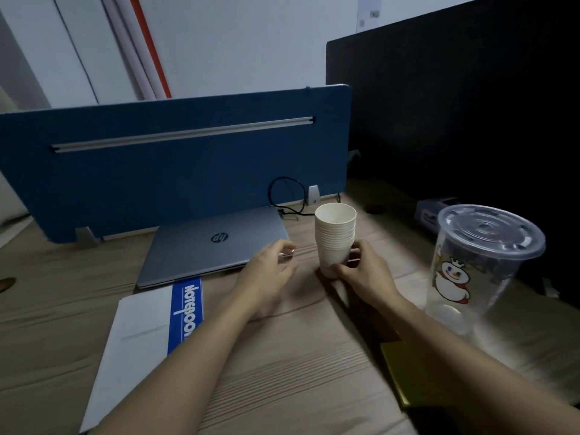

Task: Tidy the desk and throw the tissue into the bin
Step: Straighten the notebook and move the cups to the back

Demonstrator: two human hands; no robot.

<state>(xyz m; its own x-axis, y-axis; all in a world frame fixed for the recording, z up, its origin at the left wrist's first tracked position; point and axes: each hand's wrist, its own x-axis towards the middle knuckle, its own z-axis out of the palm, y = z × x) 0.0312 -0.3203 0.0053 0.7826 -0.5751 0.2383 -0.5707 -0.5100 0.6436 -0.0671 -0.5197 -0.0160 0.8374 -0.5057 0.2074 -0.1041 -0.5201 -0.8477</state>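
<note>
A stack of white paper cups stands upright on the wooden desk, right of a closed silver laptop. My right hand grips the lowest cup of the stack from the right side. My left hand hovers just left of the stack, fingers apart and holding nothing, over the laptop's near right corner. No tissue or bin is in view.
A white and blue notebook lies at the front left. A large clear plastic cup with a lid stands at the right, a yellow pad near my right forearm. A blue divider panel and a black cable stand behind.
</note>
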